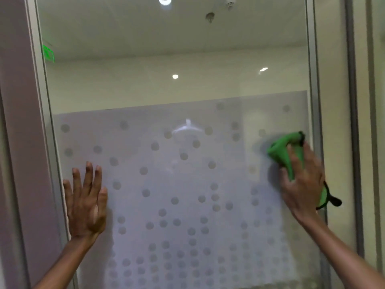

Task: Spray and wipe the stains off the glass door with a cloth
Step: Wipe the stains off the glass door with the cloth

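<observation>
Right hand (pixel 302 184) presses bunched green microfibre cloth (pixel 283 153) flat against dotted frosted glass door (pixel 177 184), near its right frame edge. Left hand (pixel 85 203) open, empty, braced near left edge. Risk: bracing palm likely leaves fresh smears.

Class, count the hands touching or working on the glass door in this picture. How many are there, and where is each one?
2. The left hand lies flat near the glass door's left edge; the right hand presses a green cloth near its right edge. None seem hidden.
</observation>
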